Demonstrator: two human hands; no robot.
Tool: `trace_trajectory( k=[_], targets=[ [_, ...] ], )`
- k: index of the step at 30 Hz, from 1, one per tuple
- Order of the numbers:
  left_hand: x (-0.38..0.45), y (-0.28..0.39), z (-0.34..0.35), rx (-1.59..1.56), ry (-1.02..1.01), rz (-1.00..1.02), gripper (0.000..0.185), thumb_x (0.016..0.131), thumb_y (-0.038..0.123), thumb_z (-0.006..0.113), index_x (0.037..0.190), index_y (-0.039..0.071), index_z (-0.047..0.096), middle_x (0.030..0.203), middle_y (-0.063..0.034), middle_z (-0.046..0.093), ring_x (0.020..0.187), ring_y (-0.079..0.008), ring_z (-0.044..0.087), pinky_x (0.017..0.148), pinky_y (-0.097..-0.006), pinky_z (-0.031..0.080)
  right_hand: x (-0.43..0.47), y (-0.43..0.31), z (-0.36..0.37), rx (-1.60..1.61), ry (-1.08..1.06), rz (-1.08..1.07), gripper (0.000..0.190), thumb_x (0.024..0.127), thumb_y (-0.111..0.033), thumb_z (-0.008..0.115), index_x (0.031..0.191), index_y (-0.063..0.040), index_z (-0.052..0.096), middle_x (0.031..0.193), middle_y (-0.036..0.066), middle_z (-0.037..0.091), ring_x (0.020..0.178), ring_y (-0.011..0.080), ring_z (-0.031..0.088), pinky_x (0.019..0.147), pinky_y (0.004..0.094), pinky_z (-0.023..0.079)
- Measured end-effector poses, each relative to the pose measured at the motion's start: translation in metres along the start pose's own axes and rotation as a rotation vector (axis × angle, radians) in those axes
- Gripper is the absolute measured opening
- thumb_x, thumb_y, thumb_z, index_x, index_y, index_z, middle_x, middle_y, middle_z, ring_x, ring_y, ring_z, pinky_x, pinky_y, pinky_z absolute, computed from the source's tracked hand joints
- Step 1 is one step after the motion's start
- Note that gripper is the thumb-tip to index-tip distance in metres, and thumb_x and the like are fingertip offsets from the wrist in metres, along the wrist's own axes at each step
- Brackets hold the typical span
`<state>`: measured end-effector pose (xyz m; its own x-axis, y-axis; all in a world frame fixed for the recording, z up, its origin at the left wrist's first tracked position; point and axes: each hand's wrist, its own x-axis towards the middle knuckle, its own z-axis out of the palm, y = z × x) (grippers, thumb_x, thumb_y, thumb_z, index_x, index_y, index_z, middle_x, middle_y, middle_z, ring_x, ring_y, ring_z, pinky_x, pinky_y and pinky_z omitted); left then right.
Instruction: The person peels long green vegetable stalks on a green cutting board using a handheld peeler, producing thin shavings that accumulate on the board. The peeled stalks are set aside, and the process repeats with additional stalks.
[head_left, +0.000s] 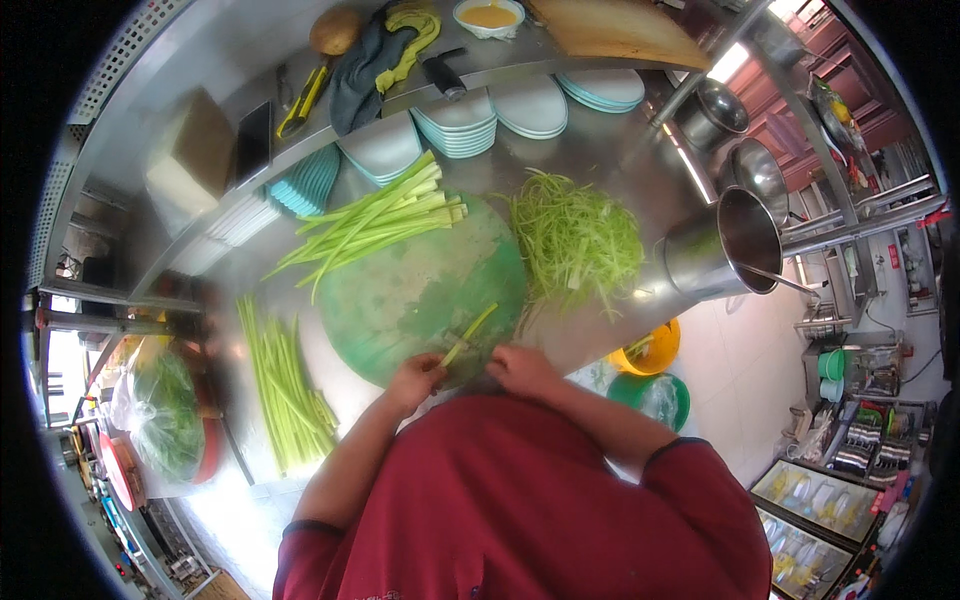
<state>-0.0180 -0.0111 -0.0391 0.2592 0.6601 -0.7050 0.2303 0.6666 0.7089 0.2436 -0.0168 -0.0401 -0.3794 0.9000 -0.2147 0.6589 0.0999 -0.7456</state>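
My left hand pinches the lower end of a single thin green vegetable stalk, which lies slanting over the near part of a round green cutting board. Just to the right, at the board's near edge, my right hand has its fingers curled; whether anything is inside them cannot be told. A bundle of pale-ended stalks lies across the board's far left edge. More green stalks rest on the steel table left of the board. On the right is a heap of finely shredded green stalks.
A tall steel pot with a ladle handle stands at the table's right. Stacked plates sit beneath a raised shelf holding a yellow utility knife and cloths. Below the right edge are yellow and green buckets.
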Motion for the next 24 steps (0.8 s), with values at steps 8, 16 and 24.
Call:
trace_trajectory(
  k=[8,16,24],
  targets=[
    [-0.003,-0.001,-0.003,0.017,-0.008,-0.031,0.032,0.096,0.016,0.059,0.125,0.001,0.059,0.091,-0.005,0.066,0.07,-0.013,0.056,0.062,-0.0288,0.047,0.029,0.045,-0.02,-0.16,0.351,0.22,0.026,0.092,-0.034,0.059,0.09,-0.008,0.062,0.082,0.018,0.068,0.077,0.041,0.066,0.068,0.053,0.05],
    [-0.008,0.015,-0.001,-0.302,-0.087,-0.192,0.028,0.098,0.016,0.052,0.122,0.004,0.06,0.082,-0.0042,0.062,0.061,-0.0132,0.05,0.056,-0.0285,0.044,0.006,0.023,-0.002,-0.027,0.18,0.004,0.029,0.092,-0.036,0.059,0.094,-0.008,0.063,0.08,0.018,0.067,0.077,0.0418,0.065,0.067,0.0515,0.051],
    [-0.012,0.015,-0.01,-0.554,-0.211,-0.302,0.021,0.096,0.017,0.053,0.113,0.009,0.062,0.073,0.0015,0.056,0.053,-0.0087,0.042,0.05,-0.0251,0.032,0.02,0.02,-0.003,-0.139,0.068,0.031,0.03,0.092,-0.038,0.06,0.089,-0.008,0.061,0.077,0.017,0.067,0.075,0.0401,0.065,0.067,0.0525,0.05]
  ],
)
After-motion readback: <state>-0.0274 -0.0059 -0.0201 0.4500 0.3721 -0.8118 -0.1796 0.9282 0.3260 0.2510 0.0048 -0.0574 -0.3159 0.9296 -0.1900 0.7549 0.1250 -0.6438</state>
